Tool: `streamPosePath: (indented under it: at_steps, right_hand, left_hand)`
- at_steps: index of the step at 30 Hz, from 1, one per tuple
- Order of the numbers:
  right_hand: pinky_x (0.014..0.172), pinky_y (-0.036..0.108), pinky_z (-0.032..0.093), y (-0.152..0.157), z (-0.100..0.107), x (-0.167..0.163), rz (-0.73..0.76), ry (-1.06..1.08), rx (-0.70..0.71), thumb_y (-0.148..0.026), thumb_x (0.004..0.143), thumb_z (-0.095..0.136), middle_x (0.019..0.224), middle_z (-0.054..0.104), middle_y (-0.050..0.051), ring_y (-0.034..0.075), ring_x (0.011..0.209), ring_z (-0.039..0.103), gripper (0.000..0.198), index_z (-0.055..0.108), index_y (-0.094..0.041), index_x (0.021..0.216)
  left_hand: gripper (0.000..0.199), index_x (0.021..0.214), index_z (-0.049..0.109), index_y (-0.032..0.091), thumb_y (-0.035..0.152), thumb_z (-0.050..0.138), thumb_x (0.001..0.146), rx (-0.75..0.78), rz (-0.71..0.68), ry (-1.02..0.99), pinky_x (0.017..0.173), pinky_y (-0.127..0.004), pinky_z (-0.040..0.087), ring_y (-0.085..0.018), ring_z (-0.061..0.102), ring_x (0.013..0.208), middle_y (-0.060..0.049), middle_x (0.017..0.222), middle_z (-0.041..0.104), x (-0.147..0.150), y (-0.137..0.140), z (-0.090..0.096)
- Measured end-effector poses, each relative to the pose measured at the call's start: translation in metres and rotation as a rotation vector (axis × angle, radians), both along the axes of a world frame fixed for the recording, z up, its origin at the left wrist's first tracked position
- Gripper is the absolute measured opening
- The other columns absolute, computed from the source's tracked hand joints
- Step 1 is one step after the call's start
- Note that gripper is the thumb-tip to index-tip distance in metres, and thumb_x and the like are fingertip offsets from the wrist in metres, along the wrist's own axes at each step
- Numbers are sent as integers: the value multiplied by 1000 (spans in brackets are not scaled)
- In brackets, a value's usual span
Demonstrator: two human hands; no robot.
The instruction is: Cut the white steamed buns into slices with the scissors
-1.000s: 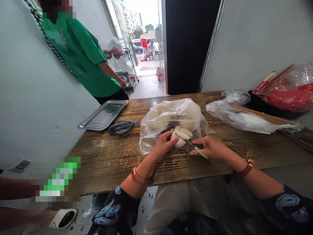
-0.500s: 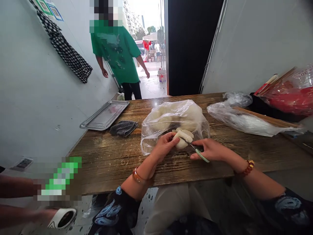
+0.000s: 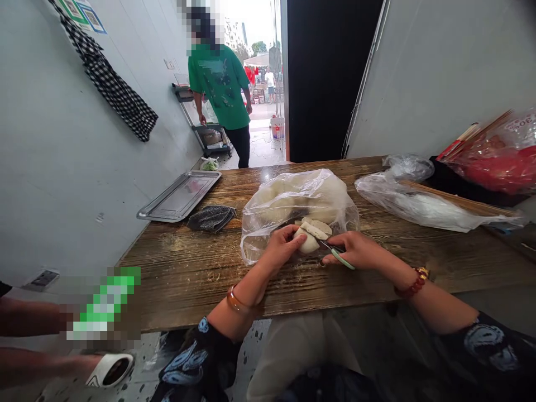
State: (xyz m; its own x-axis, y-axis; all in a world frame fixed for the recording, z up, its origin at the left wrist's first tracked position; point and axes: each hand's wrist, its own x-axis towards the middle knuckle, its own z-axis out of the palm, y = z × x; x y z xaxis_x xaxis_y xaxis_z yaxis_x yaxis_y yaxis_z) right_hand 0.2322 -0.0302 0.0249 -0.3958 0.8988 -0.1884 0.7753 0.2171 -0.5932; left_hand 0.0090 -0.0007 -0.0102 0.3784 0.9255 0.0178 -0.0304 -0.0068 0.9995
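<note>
Left hand (image 3: 281, 245) grips cut pale bun (image 3: 307, 244) above tabletop (image 3: 188, 279), near edge of plastic bag (image 3: 250, 248). Right hand (image 3: 355, 249) curled round green-handled scissors (image 3: 343, 259), blades at bun. More buns (image 3: 270, 204) inside bag. Dark cloth (image 3: 211, 219), metal tray (image 3: 178, 198) lie left.

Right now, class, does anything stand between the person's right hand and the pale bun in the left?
Only the green-handled cutting tool, held in the right hand, its metal end pointing at the pale bun. Nothing else visible stands in that gap; the plastic bag lies beyond it.
</note>
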Motion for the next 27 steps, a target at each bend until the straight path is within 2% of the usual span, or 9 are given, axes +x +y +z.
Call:
streamPosePath:
  at_steps: [3, 8, 10, 14, 20, 27]
  right_hand:
    - [53, 26, 28, -4, -1, 0, -41, -9, 38, -58, 78, 65, 60, 61, -2, 16, 60, 52, 40, 76, -20, 83]
    - [51, 26, 23, -6, -5, -1, -40, -15, 68, -58, 79, 64, 54, 53, -3, 14, 55, 45, 41, 69, -19, 68]
    - [52, 26, 24, -5, -4, -1, -38, -10, 51, -59, 77, 65, 55, 54, -3, 14, 56, 46, 41, 70, -19, 70]
    - [54, 27, 30, 0, 1, -5, -22, 24, 9, -60, 74, 68, 64, 63, -1, 18, 63, 54, 44, 73, -18, 87]
    - [53, 27, 30, 8, 10, -12, -30, -12, 12, -62, 73, 67, 61, 60, 1, 17, 60, 51, 45, 70, -17, 73]
    - [54, 25, 32, 11, 4, -6, 3, 94, 44, -62, 74, 66, 56, 52, -4, 14, 58, 46, 47, 75, -16, 75]
  left_hand:
    - [42, 94, 71, 14, 50, 76, 72, -30, 6, -20, 66, -25, 45, -16, 57, 74, -5, 87, 69, 1, 0, 0]
    - [43, 92, 70, 14, 51, 78, 70, -76, 8, -61, 63, -24, 45, -14, 56, 70, -3, 82, 68, 2, 0, 0]
    - [44, 93, 70, 14, 50, 78, 70, -77, 6, -66, 64, -24, 45, -15, 57, 71, -3, 82, 68, 2, 0, 0]
    - [45, 97, 70, 14, 50, 78, 71, -57, 12, -70, 67, -25, 45, -15, 58, 75, -4, 85, 69, 1, 2, 0]
    - [43, 92, 68, 13, 51, 77, 72, -28, 11, -65, 61, -22, 41, -12, 54, 69, -2, 79, 65, 0, 3, -1]
    - [48, 96, 68, 14, 52, 80, 69, -101, 6, -152, 60, -24, 46, -13, 57, 69, -4, 83, 67, 1, 4, -3]
